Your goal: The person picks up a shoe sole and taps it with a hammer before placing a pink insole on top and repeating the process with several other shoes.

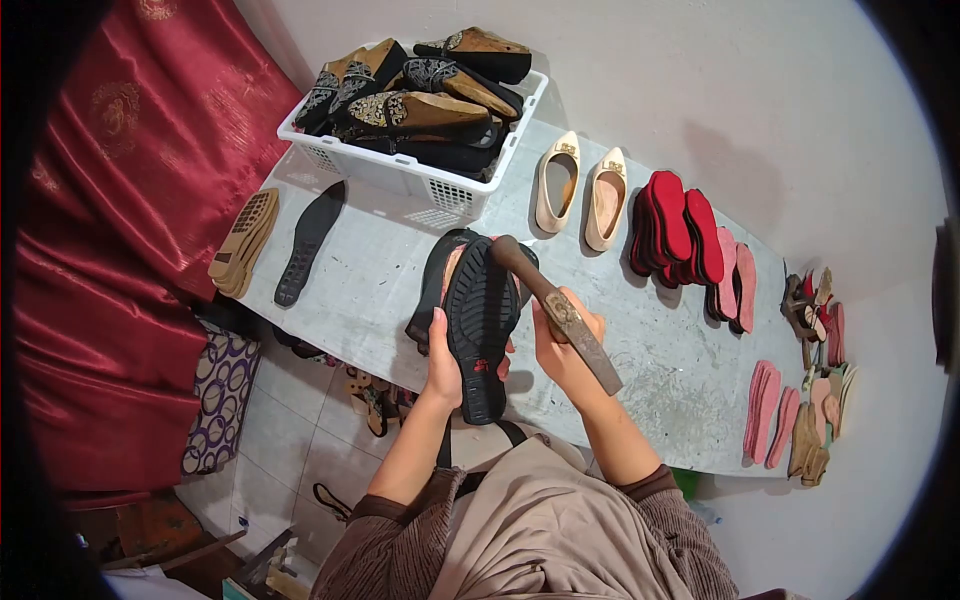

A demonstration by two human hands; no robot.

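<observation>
Hammer [577,325] and black sole [478,315], one in each hand, at the table's [390,335] near edge.
The left hand [442,368] grips the sole's narrower end, tread up; the right hand [570,335] is closed around the hammer, its rounded face over the wider end, contact unclear. A loose left grip could let the sole twist under a blow; a stray swing might catch the left fingers.

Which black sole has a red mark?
The held sole, in the left hand: red mark near its narrow end. The loose sole beside the tan soles shows none.
</observation>
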